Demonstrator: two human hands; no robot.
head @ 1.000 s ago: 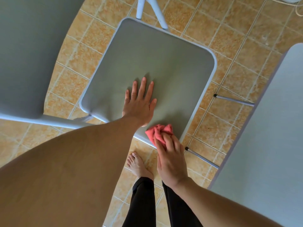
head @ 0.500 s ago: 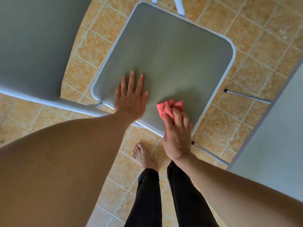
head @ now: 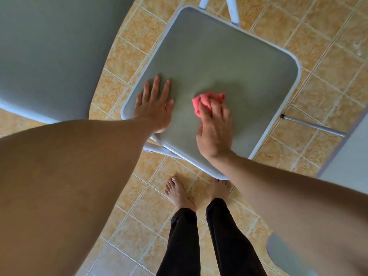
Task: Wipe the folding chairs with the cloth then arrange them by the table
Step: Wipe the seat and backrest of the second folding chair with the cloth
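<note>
My right hand (head: 214, 132) has its grip closed on the bunched pink cloth (head: 207, 101), pressed on the chair seat (head: 229, 62) near its middle. My left hand (head: 154, 104) lies flat and open at the seat's near-left corner. Pushing hard could shift the folding chair. Against 1 earlier frame, the cloth sits farther in from the near edge.

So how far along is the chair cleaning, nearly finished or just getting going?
Mid-wipe, I'd say. The right hand presses the pink cloth on the grey seat, while the left hand lies flat, steadying it. Nothing shows which parts are already clean. A second chair at left is untouched right now. Arranging them by the table looks still to come.
</note>
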